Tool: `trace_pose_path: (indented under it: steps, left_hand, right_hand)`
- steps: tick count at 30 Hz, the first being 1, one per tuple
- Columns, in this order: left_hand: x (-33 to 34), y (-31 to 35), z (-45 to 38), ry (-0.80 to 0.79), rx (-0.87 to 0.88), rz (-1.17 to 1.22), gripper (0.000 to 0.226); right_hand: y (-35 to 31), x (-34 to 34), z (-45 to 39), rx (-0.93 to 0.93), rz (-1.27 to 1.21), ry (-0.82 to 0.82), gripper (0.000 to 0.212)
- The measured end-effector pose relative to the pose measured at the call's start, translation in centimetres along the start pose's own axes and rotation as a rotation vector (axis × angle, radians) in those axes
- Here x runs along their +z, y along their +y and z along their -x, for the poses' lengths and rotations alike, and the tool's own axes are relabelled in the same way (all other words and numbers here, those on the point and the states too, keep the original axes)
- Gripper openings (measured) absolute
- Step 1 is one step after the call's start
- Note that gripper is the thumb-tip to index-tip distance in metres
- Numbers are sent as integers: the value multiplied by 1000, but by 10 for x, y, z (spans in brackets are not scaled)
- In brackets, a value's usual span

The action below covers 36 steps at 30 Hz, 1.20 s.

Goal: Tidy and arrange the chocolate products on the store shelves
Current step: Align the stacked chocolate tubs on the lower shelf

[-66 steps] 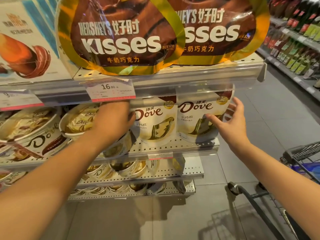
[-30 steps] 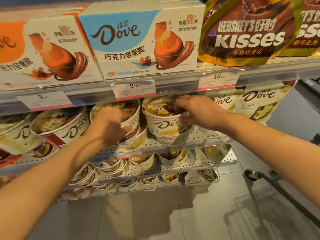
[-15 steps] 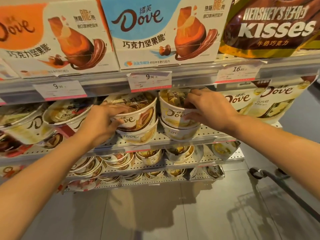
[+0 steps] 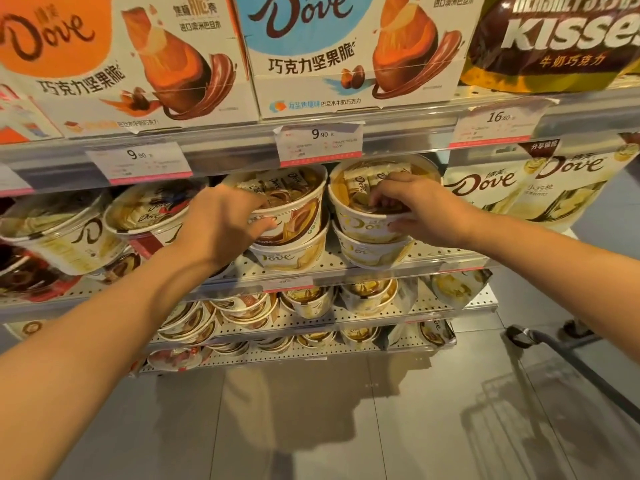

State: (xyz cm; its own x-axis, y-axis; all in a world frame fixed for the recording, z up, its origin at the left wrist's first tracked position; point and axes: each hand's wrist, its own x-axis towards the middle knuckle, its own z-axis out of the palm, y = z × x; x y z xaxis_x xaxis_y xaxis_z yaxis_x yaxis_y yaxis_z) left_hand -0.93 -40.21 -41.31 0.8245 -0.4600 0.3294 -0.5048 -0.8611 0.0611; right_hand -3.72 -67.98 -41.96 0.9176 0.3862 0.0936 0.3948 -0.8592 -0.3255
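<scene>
Round Dove chocolate tubs stand stacked in twos on the middle shelf (image 4: 381,271). My left hand (image 4: 221,225) grips the rim of the upper brown-and-cream tub (image 4: 294,206), fingers over its lid and thumb on its side. My right hand (image 4: 412,209) grips the upper cream tub (image 4: 360,202) beside it, fingers curled over the lid and thumb against the wall. Each held tub sits on a lower tub (image 4: 291,256). More tubs (image 4: 69,230) lean tilted at the left.
Dove boxes (image 4: 346,50) and a Hershey's Kisses bag (image 4: 561,39) fill the shelf above, with price tags (image 4: 320,142) on its rail. White Dove pouches (image 4: 540,181) stand at the right. Lower shelves hold more tubs. A trolley handle (image 4: 540,344) is at bottom right.
Earlier my right hand was at the Dove pouches; it moved left onto the cream tub. Both hands now hold their upper tubs, and the view has shifted closer and left.
</scene>
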Motion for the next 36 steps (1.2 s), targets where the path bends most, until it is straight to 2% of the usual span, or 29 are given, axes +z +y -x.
trace_pose_path:
  steps: [3,8,11,13,15,17,18,22,26,30,36]
  left_hand:
    - [1,-3,0,8,29,31,31]
    - [13,-4,0,40,66,-104,36]
    - [12,-2,-5,67,65,-53,35]
    - [11,-5,-10,-19,50,-8,47]
    - [13,-11,-14,-188,5,-15,64]
    - [17,-16,-15,-309,-23,-59,73]
    - [17,-17,-15,-313,-13,-46,70]
    - [9,-20,-16,-168,60,175,43]
    - [18,-22,-13,-181,28,147,42]
    - [23,-19,-11,-117,-10,169,42]
    - [22,-30,-23,-281,13,214,43]
  right_hand:
    - [0,-1,-1,-16,23,-7,47]
    - [-2,-3,-2,-20,59,-57,47]
    - [-5,-3,0,-3,98,-76,50]
    - [-7,1,1,42,219,-94,64]
    - [-9,8,2,140,355,-109,83]
    - [-11,15,1,199,405,-86,89]
    - [-11,17,-1,207,413,-72,86]
    - [-11,15,-7,220,429,-105,76]
    - [-11,15,-7,226,429,-120,77]
    - [-10,16,-8,228,438,-131,76]
    - [-9,14,-8,229,423,-137,75]
